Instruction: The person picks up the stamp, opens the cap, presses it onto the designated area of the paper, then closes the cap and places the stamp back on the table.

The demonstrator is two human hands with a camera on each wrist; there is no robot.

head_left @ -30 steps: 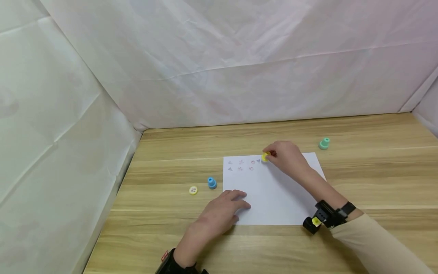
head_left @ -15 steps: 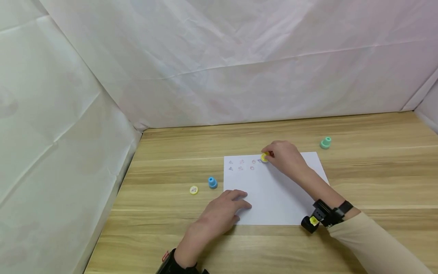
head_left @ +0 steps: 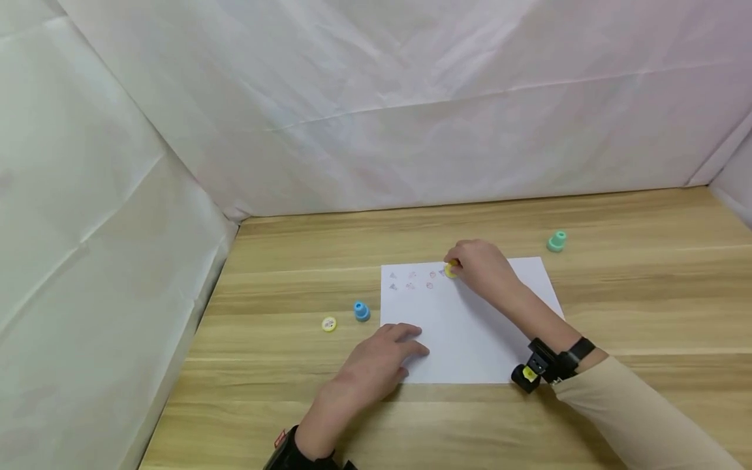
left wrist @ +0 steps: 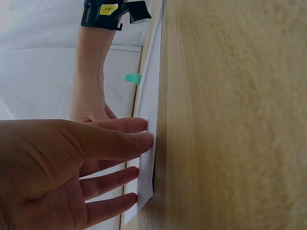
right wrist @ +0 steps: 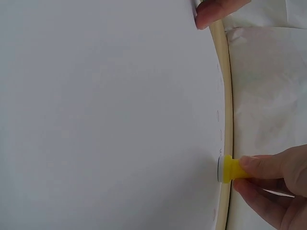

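Where the right hand point(head_left: 478, 267) is seen at the far edge of the sheet, a small yellow stamp point(right wrist: 230, 168) is pinched by its narrow stem between thumb and fingertips, its wider face set down on the white paper point(head_left: 470, 326). The stamp is judged light, hard plastic, and stiff enough to be pressed firmly; the stem is the natural place to be held, since the inked face would smear if touched. Being so small, it may be tipped easily unless it is kept upright under the press.

Just left of the stamp, a small group of faint printed marks point(head_left: 411, 281) is seen near the far left corner of the sheet; their shapes cannot be told for certain. The paper is thin and limp and would slide on the smooth wooden table point(head_left: 646, 294). It is pinned at its near left corner by the left hand point(head_left: 376, 365), which is laid flat with its fingers straight.

Left of the sheet a blue stamp point(head_left: 361, 311) and a yellow cap point(head_left: 329, 324) are set on the table, and a green stamp point(head_left: 556, 241) is stood at the far right.
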